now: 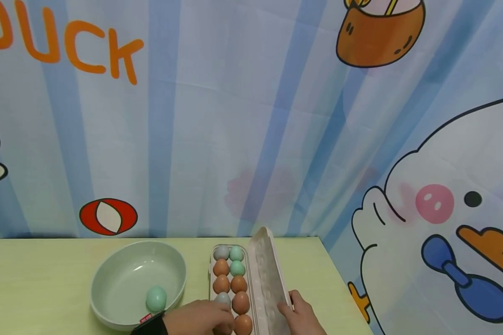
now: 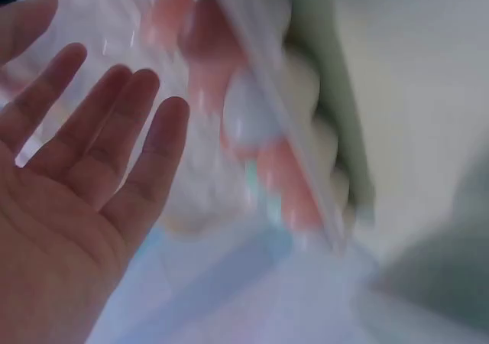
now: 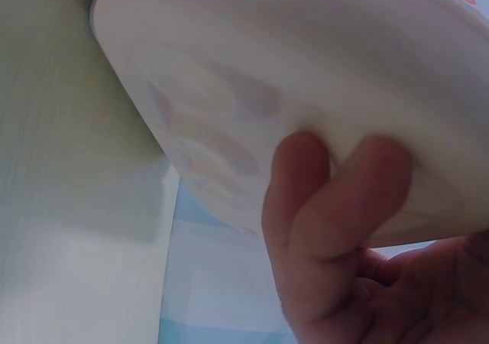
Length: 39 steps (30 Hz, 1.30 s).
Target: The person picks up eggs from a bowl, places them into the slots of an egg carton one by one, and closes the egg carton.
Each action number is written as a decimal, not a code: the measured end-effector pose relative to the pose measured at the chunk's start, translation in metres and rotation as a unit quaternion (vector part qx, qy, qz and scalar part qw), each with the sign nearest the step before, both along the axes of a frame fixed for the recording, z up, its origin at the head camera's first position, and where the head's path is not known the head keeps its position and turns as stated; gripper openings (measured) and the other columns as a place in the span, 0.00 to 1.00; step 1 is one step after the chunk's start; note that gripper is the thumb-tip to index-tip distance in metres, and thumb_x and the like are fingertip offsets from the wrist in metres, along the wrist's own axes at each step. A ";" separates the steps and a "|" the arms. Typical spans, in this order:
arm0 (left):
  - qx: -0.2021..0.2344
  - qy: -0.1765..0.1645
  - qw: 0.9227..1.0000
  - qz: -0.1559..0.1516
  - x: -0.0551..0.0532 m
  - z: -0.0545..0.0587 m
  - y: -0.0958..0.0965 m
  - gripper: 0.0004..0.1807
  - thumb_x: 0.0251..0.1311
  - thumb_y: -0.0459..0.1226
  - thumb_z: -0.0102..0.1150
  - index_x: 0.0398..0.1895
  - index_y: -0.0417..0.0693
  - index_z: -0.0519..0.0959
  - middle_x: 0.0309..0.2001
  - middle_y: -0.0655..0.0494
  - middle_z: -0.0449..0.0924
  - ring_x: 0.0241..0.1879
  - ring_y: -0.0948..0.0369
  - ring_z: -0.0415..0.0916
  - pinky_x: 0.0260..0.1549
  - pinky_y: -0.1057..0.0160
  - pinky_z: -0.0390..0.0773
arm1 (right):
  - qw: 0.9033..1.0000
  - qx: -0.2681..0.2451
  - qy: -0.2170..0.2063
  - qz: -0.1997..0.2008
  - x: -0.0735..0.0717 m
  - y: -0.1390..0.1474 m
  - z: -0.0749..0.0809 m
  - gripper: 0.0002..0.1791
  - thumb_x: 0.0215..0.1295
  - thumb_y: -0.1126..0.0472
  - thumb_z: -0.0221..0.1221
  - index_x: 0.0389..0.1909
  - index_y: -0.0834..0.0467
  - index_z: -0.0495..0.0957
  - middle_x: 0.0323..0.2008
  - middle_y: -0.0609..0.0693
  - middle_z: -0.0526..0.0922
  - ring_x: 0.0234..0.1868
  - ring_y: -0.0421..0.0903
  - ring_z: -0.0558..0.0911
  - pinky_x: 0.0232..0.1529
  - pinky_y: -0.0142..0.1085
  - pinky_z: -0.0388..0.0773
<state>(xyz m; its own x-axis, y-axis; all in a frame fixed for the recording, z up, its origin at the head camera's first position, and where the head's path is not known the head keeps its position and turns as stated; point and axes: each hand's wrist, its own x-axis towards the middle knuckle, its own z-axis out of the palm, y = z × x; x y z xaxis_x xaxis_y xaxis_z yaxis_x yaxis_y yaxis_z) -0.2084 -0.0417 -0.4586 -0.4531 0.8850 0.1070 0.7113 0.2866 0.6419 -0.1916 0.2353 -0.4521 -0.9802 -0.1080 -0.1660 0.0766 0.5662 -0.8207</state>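
An egg carton (image 1: 211,279) lies with its lid (image 1: 268,279) raised on the right side. Brown eggs (image 1: 241,302), green eggs (image 1: 236,268) and greyish eggs (image 1: 221,252) sit in its two rows. Over the near left part of the carton is my left hand (image 1: 199,318); the left wrist view shows its fingers (image 2: 160,145) fairly straight and apart, holding nothing. With my right hand (image 1: 303,316) I grip the lid's outer edge, fingers curled against the outer face. One green egg (image 1: 156,299) rests inside a pale green bowl (image 1: 117,279), left of the carton.
Both containers stand on a pale yellow table (image 1: 33,284). Behind it hangs a blue striped curtain (image 1: 201,139) with cartoon prints. The bowl's rim comes close to my left wrist, which wears a black band (image 1: 151,325).
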 end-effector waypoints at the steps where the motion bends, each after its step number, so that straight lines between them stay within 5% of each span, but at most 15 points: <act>1: -0.010 0.004 1.000 0.013 -0.003 0.006 -0.005 0.05 0.63 0.42 0.57 0.39 0.55 0.79 0.33 0.67 0.73 0.31 0.73 0.69 0.30 0.73 0.70 | 1.000 -0.001 0.000 0.000 0.000 0.000 0.000 0.20 0.67 0.55 0.50 0.46 0.70 0.67 0.40 0.62 0.76 0.37 0.53 0.80 0.30 0.49 0.78; 2: -0.023 0.004 0.999 0.029 -0.007 0.012 -0.011 0.04 0.62 0.40 0.58 0.39 0.54 0.79 0.34 0.66 0.73 0.32 0.71 0.70 0.30 0.71 0.70 | 1.000 -0.001 0.000 0.000 0.000 0.000 0.000 0.20 0.67 0.55 0.50 0.46 0.70 0.66 0.41 0.62 0.76 0.37 0.53 0.80 0.30 0.49 0.78; 3: -0.045 0.056 0.997 0.038 -0.011 0.019 -0.016 0.05 0.60 0.40 0.60 0.39 0.55 0.78 0.35 0.67 0.72 0.33 0.72 0.69 0.32 0.70 0.71 | 1.000 -0.002 0.000 0.000 0.000 0.000 -0.001 0.20 0.67 0.55 0.50 0.46 0.70 0.66 0.40 0.62 0.76 0.37 0.53 0.80 0.30 0.49 0.78; 4: -0.058 0.064 0.995 0.054 -0.014 0.024 -0.021 0.07 0.59 0.39 0.61 0.40 0.55 0.78 0.37 0.68 0.73 0.35 0.71 0.71 0.34 0.68 0.73 | 1.000 -0.003 0.001 0.000 -0.001 0.001 0.000 0.20 0.67 0.55 0.50 0.46 0.70 0.66 0.40 0.62 0.76 0.37 0.53 0.80 0.30 0.49 0.78; 9: -0.089 0.070 0.985 0.127 -0.031 0.039 -0.043 0.09 0.57 0.40 0.63 0.41 0.55 0.79 0.37 0.66 0.74 0.36 0.67 0.72 0.36 0.63 0.74 | 1.000 -0.006 0.002 -0.002 -0.001 0.002 0.000 0.19 0.67 0.56 0.51 0.46 0.69 0.66 0.41 0.62 0.76 0.37 0.53 0.80 0.30 0.49 0.78; 19: -0.134 0.051 0.969 0.200 -0.054 0.024 -0.084 0.08 0.51 0.35 0.66 0.35 0.49 0.80 0.34 0.57 0.78 0.35 0.58 0.74 0.35 0.56 0.74 | 1.000 -0.008 0.002 0.007 -0.003 0.003 -0.001 0.20 0.68 0.55 0.50 0.47 0.70 0.66 0.41 0.62 0.76 0.37 0.55 0.80 0.30 0.50 0.78; 29: -0.211 -0.041 0.940 0.264 -0.056 0.021 -0.103 0.18 0.32 0.29 0.76 0.29 0.48 0.78 0.30 0.53 0.72 0.30 0.56 0.68 0.30 0.53 0.72 | 1.000 -0.020 -0.004 0.016 -0.004 0.005 0.001 0.21 0.67 0.54 0.50 0.48 0.70 0.66 0.42 0.62 0.76 0.38 0.54 0.80 0.31 0.50 0.78; 39: -0.257 -0.025 0.924 0.282 -0.060 0.011 -0.108 0.21 0.29 0.26 0.76 0.27 0.49 0.76 0.30 0.53 0.71 0.30 0.54 0.67 0.29 0.50 0.71 | 1.000 -0.019 -0.001 0.010 -0.006 0.004 0.002 0.21 0.68 0.54 0.50 0.48 0.70 0.66 0.42 0.63 0.76 0.38 0.55 0.80 0.31 0.50 0.78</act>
<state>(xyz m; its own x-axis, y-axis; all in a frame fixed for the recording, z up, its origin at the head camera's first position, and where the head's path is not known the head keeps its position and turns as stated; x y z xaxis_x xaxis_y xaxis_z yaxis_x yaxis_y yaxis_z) -0.2687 -0.1497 -0.4474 -0.8503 0.4354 -0.2955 0.3299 0.8786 0.3453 -0.1973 0.2392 -0.4500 -0.9775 -0.1332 -0.1638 0.0680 0.5356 -0.8417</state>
